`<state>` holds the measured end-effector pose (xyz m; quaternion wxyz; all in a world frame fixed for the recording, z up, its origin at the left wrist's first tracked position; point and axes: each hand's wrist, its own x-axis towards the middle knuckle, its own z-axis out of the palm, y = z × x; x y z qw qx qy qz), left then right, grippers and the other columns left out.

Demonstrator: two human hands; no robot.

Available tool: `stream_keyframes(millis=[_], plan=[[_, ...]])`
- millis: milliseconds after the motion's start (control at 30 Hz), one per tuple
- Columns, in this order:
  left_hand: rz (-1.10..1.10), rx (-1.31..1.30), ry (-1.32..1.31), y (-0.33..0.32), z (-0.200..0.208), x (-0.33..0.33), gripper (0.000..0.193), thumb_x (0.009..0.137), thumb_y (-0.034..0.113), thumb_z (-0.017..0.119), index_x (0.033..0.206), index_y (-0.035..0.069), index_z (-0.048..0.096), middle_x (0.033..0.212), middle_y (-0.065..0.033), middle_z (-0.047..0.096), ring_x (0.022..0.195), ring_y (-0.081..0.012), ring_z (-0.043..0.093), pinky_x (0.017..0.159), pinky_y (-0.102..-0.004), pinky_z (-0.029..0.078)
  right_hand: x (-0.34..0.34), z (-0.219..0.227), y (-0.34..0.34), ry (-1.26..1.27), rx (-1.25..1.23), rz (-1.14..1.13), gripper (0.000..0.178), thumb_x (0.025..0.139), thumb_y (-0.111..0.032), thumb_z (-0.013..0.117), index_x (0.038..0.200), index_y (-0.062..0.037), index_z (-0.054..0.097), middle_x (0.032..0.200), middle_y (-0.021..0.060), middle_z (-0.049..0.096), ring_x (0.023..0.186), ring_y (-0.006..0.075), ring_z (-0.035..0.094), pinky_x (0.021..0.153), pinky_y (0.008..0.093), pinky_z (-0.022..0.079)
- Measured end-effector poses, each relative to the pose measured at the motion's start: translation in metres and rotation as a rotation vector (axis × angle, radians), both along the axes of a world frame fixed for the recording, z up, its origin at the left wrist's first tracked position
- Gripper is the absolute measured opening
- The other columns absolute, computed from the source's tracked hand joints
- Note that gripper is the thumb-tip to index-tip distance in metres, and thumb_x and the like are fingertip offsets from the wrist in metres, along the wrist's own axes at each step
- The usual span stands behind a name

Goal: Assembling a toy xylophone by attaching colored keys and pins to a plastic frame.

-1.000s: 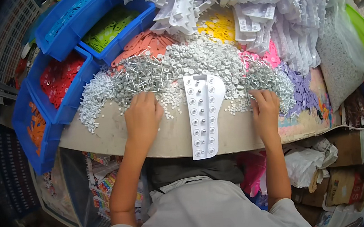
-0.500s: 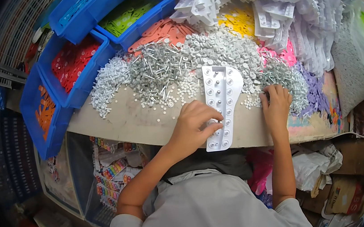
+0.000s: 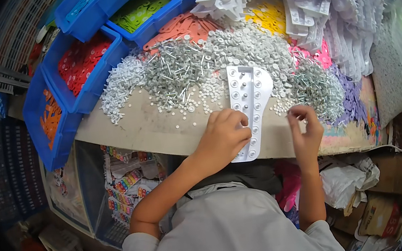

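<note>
At frame centre the left hand (image 3: 223, 138) presses flat on the light, stiff white tray (image 3: 250, 105), best gripped by its edges, while the right hand (image 3: 306, 131) pinches something too small to identify.

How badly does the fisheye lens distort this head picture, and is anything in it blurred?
Head view: the table edge bows and a black rim rings the frame; light is even and the white tray sharp; the right hand looks slightly soft.

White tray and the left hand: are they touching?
Touching. The head view shows the left hand lying on the lower part of the white tray, fingers over its left edge.
</note>
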<state>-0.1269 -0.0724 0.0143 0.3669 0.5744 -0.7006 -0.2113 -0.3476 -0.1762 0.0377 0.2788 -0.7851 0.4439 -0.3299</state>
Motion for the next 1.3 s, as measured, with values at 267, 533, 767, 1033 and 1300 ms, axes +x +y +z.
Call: stream_keyframes(millis=[267,533,767,1033,1300], plan=[[-0.041,-0.048,-0.192,0.012,0.008,0.005,0.033,0.079,0.006,0.07,0.111,0.015,0.076,0.117,-0.0047,0.065,0.115,-0.0242,0.057,0.1,-0.0411,0.039,0.019,-0.009,0.061,-0.205,0.267,0.21,0.016,0.084,0.011,0.068,0.095,0.0004,0.065,0.096,0.0092,0.07,0.09,0.0163,0.063,0.081,0.0288,0.049],[-0.052,-0.025,-0.106,0.022,-0.002,0.005,0.037,0.079,0.002,0.068,0.115,0.011,0.074,0.119,-0.0075,0.065,0.111,-0.0281,0.06,0.1,-0.0439,0.042,0.024,-0.021,0.067,-0.048,0.067,0.357,0.023,0.073,0.01,0.077,0.091,-0.0022,0.068,0.093,0.0079,0.071,0.085,0.028,0.062,0.074,0.0367,0.051],[0.244,-0.085,0.033,0.009,-0.016,0.026,0.022,0.09,0.007,0.067,0.112,0.003,0.07,0.107,-0.0133,0.069,0.101,-0.0326,0.063,0.091,-0.0432,0.047,0.027,-0.005,0.061,0.051,-0.121,0.456,0.015,0.079,0.0,0.076,0.092,-0.0035,0.068,0.094,0.0101,0.068,0.085,0.0293,0.06,0.079,0.0401,0.049],[0.263,-0.038,0.05,-0.017,-0.029,0.022,0.026,0.091,0.005,0.064,0.117,0.002,0.067,0.096,-0.0115,0.062,0.096,-0.0315,0.058,0.087,-0.0429,0.044,0.029,-0.038,-0.009,0.13,-0.111,0.044,0.011,0.084,0.0,0.07,0.094,-0.0012,0.065,0.091,0.0127,0.065,0.087,0.0321,0.058,0.079,0.0409,0.046],[0.411,-0.244,-0.206,-0.072,-0.034,0.056,0.014,0.087,0.009,0.069,0.1,0.006,0.07,0.089,-0.0082,0.062,0.093,-0.029,0.059,0.084,-0.042,0.044,0.035,-0.052,-0.013,0.252,-0.143,0.031,0.017,0.079,0.001,0.07,0.092,-0.0014,0.06,0.085,0.0119,0.058,0.085,0.0318,0.054,0.08,0.0421,0.041]])
